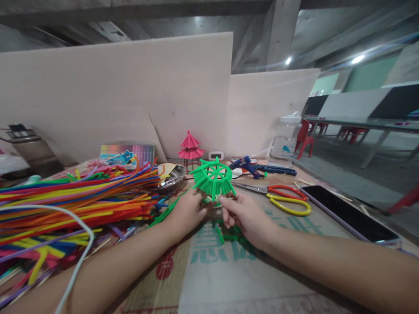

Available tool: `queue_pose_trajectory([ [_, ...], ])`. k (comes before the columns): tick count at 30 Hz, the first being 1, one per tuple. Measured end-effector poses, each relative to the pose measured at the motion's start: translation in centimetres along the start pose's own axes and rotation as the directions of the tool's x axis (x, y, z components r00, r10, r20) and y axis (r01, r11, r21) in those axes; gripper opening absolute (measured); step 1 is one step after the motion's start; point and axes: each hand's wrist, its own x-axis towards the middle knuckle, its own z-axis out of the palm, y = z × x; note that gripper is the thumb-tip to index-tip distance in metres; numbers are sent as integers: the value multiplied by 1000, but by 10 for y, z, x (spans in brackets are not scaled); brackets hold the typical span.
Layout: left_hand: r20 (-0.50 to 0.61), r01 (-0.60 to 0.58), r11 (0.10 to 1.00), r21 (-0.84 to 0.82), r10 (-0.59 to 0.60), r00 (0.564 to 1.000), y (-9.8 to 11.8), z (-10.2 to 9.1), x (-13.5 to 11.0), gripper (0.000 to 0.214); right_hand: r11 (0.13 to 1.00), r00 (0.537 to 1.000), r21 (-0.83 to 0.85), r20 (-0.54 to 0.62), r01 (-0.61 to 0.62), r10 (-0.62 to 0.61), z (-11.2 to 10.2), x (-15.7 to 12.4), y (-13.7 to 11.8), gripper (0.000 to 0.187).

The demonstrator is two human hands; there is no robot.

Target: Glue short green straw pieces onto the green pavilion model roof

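A green pipe-cleaner frame (213, 186), ring-shaped with spokes inside and short pieces slanting outward like a small roof, is held up in front of me. My left hand (189, 213) is closed on its lower left side, with the fingertips partly hidden. At its lower right edge, my right hand (241, 214) pinches it between thumb and curled fingers. Short green pipe-cleaner pieces (231, 237) lie on the board below my hands. Longer green pipe cleaners (166, 214) stretch out behind my left wrist.
Colourful pipe cleaners (81, 205) are heaped at left, with a white cable (85, 226) across them. Behind stand a pink pagoda model (190, 147), a blue glue gun (247, 165) and a water jug (285, 141). Scissors (288, 201) and a phone (348, 213) lie at right.
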Motion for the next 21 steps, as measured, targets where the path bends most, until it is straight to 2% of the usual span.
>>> queue_pose_trajectory([
  [6, -29, 72, 996, -52, -73, 997, 3, -1, 3, 6, 999, 1000, -43, -12, 1, -1, -2, 2, 4, 49],
  [13, -28, 120, 991, -61, -122, 992, 3, -2, 5, 9, 974, 996, -206, -3, 92, -95, -8, 9, 0, 49],
  [17, -44, 91, 995, -44, -93, 995, 2, -1, 3, 8, 982, 994, -156, -7, 103, -105, -11, 11, 2, 36],
  [21, -33, 36, 999, -9, -36, 999, 2, -1, 2, 11, 990, 992, -63, 42, 123, -121, -13, 10, 4, 32],
])
